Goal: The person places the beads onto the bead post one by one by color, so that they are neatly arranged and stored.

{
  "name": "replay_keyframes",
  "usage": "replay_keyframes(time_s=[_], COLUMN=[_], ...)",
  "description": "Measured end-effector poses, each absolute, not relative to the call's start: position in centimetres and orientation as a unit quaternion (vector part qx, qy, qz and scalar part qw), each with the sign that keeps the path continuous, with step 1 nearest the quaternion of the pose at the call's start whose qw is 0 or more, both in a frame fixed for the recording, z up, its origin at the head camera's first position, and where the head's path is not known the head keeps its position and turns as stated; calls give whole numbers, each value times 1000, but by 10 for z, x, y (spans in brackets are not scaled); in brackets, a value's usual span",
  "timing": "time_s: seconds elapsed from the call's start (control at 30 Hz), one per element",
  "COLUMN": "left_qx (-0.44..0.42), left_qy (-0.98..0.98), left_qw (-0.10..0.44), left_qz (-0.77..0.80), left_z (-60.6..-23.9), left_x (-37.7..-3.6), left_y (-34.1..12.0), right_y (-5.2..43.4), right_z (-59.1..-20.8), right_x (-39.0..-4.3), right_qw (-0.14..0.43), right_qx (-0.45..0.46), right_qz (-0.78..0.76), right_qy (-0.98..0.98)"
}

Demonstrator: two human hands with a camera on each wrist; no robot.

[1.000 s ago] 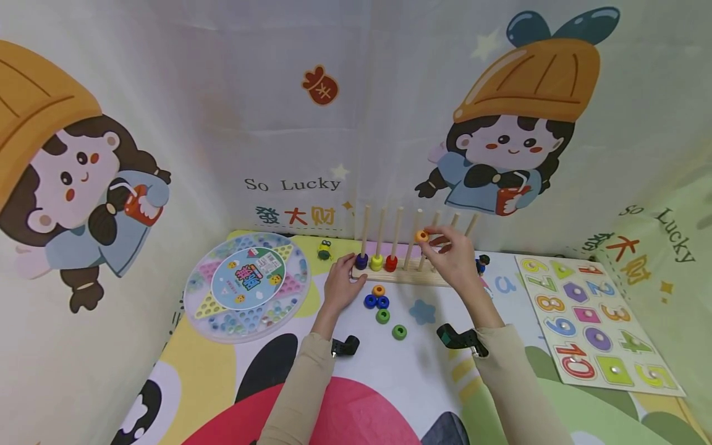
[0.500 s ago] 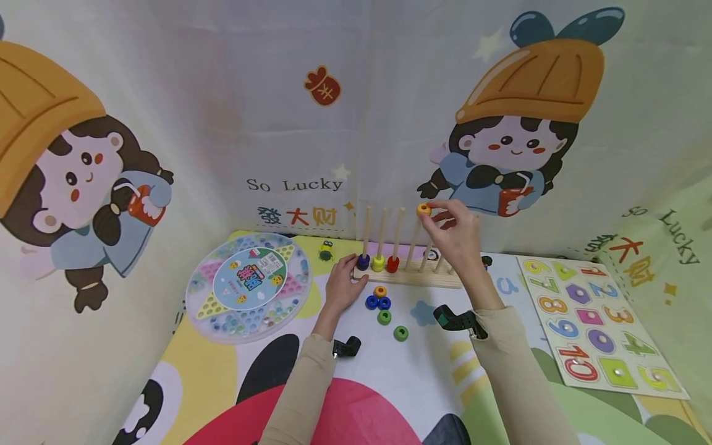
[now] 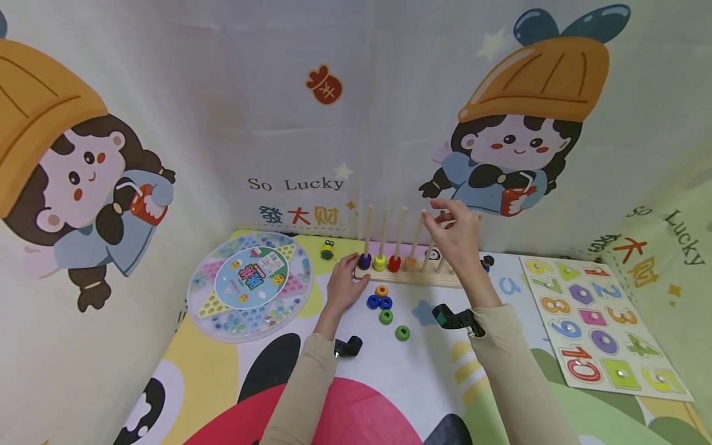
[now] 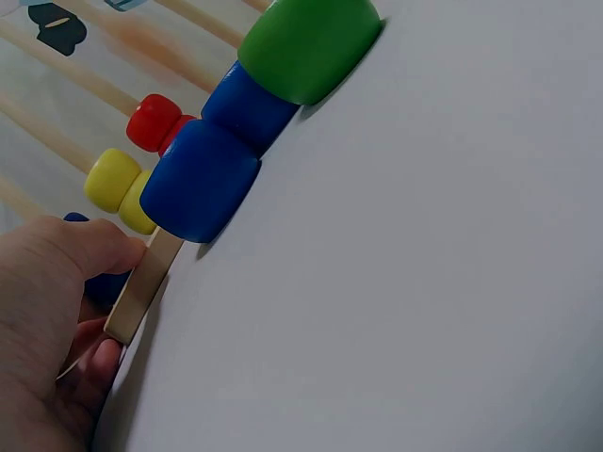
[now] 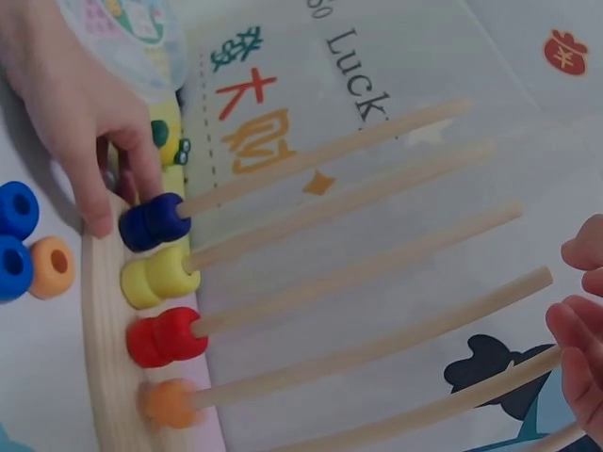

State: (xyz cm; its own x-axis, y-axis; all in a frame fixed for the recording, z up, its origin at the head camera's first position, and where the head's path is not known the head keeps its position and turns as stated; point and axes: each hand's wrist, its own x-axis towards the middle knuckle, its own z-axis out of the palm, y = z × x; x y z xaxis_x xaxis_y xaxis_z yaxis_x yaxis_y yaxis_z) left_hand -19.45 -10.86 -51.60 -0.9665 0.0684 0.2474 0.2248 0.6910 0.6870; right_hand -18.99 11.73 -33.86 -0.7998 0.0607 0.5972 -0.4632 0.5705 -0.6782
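Rack (image 3: 418, 278): end is gripped by left hand (image 3: 343, 288), seemingly for steadiness.
Right hand (image 3: 458, 238): fingers parted, empty, near rack.

From my end the head view reads evenly lit by soft, diffuse light whose source I can't see, the curtain (image 3: 384, 142) greyish and only a pale shadow lying on the table (image 3: 411, 377). My left wrist feed is dimmer, with small highlights on the green ring (image 4: 309, 47) and a soft shadow beside the wooden base (image 4: 146, 287). On the right wrist I get hazy contrast, slightly bowed poles (image 5: 377, 348) and a motion-smeared orange ring (image 5: 171, 403).
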Motion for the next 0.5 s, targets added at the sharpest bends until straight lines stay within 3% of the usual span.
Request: replay_keyframes(time_s=[0.5], left_qx=[-73], left_qy=[-914], left_qw=[95], left_qz=[-387], left_z=[-515], left_x=[-194], left_y=[-107], right_y=[125], right_z=[-385], right_x=[-160], right_qw=[241], right_qx=[144], right_qz=[475], right_qy=[-834])
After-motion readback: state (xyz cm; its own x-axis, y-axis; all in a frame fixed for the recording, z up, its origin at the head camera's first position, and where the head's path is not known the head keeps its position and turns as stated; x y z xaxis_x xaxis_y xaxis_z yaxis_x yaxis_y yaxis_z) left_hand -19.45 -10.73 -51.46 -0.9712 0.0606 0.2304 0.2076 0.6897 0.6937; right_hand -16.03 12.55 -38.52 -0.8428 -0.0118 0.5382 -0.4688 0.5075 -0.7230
